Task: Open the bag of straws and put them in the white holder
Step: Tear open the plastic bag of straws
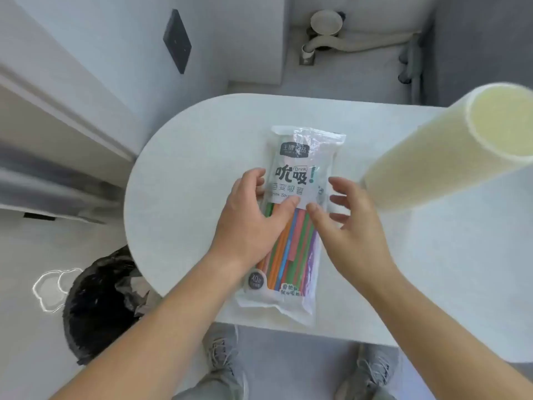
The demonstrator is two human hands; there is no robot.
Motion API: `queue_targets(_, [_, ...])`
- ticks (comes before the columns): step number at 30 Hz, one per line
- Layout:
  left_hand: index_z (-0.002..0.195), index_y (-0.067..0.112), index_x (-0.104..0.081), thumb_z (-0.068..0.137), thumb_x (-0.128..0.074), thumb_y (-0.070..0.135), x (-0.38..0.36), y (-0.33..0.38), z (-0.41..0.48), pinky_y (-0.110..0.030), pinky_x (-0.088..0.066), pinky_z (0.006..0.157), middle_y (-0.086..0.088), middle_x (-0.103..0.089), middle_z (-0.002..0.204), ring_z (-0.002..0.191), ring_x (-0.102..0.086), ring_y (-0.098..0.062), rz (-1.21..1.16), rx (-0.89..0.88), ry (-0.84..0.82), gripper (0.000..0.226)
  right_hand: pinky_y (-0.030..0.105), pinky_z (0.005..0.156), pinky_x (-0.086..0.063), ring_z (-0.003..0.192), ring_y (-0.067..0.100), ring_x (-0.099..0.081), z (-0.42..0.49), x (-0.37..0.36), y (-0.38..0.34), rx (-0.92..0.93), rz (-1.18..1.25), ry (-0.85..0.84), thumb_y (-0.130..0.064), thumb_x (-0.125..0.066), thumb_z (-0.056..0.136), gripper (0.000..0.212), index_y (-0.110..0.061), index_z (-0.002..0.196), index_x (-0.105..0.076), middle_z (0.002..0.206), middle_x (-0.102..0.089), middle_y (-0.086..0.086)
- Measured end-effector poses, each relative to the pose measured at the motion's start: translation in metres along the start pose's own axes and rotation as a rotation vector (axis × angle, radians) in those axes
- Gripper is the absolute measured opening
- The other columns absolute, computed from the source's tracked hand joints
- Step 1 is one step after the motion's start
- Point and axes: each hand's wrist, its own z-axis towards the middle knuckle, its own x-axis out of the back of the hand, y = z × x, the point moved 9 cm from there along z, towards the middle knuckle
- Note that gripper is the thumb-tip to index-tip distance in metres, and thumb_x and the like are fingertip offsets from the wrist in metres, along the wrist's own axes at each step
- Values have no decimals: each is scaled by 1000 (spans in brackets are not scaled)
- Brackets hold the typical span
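The bag of straws (pixel 297 215) is lying flat on the white table (pixel 184 192), near its rounded end, and it is sealed at both ends. Its long axis is running from the table's near edge away from the person, tilting slightly to the right at the far end; the printed label is sitting on the far half and the coloured straws (pixel 291 243) are showing through the clear near half, lined up along the same axis.

The left hand (pixel 253 215) is resting on the bag's left side, fingers curled around that edge and thumb pressing on the lower edge of the label, so it is gripping the bag. The right hand (pixel 346 223) is open with fingers spread, its thumb touching the bag's right half; the other fingers are hovering just beside that edge.

The white holder (pixel 438 151), a tall open cylinder, is standing on the table to the right of the bag, near the right hand.

A black bin bag (pixel 103 301) is sitting on the floor beside the table's left edge.
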Motion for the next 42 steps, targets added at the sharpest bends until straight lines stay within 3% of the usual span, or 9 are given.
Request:
queue_targets(5, [132,35,-49,79,-68,68,-4,0,19,-3,-48,74,23,-62,111,101,-61,10,-39,-162,92,66,7,76,-51,107,-16,-56,27,-5,11,74,86,3,-42,-68,90,54,-32,140,-49,129,-57,-18])
queue_targets(7, [122,37,-53,74,-72,69,1,-2,26,-7,-52,72,23,-66,100,94,-65,9,-141,-156,138,61,3,71,-49,106,-19,-56,32,-5,11,85,135,-21,-48,-69,86,59,-37,140,-47,125,-57,-24])
queue_targets(14, [98,43,-53,58,-78,72,10,6,35,-19,-57,57,26,-67,95,76,-76,-5,-342,-206,215,56,37,91,-57,110,0,-67,34,-7,12,87,322,-110,-63,-72,65,96,-46,151,-31,130,-64,-20])
queue_targets(25, [110,25,-53,65,-86,53,13,20,-27,-29,-60,66,-2,-78,100,81,-79,-16,-507,-221,121,61,41,87,-60,97,8,-74,-24,26,-18,237,359,-77,-65,-75,66,109,-51,155,-15,111,-75,-9])
queue_targets(31, [105,28,-60,69,-90,45,27,66,-75,-35,-62,69,-6,-78,100,86,-78,-26,-533,-450,-35,50,21,70,-56,87,1,-72,-63,78,-77,493,265,99,-68,-70,67,69,-52,132,-53,96,-75,-14])
queue_targets(35, [103,36,-62,66,-88,46,50,96,-107,-39,-63,76,-2,-77,101,88,-76,-20,-485,-570,50,46,49,80,-62,89,19,-75,-98,106,-114,644,345,170,-41,-79,78,20,-35,96,-73,95,-77,-5])
queue_targets(37, [103,42,-62,67,-86,51,63,106,-118,-26,-58,85,11,-74,110,97,-71,-4,-390,-605,183,45,57,76,-61,86,25,-76,-113,112,-123,671,401,177,-31,-79,79,8,-27,86,-76,89,-77,4])
queue_targets(39, [106,45,-58,73,-84,51,76,108,-129,-10,-43,83,19,-63,120,111,-58,7,-258,-562,370,43,62,74,-59,81,29,-74,-126,113,-123,668,455,185,-24,-77,81,4,-22,78,-76,85,-77,10])
queue_targets(42, [103,38,-56,82,-80,43,74,102,-144,-11,-38,79,11,-58,119,111,-56,-2,-216,-493,460,33,57,84,-58,85,21,-75,-140,101,-110,645,440,196,-21,-76,86,10,-21,76,-75,88,-78,-5])
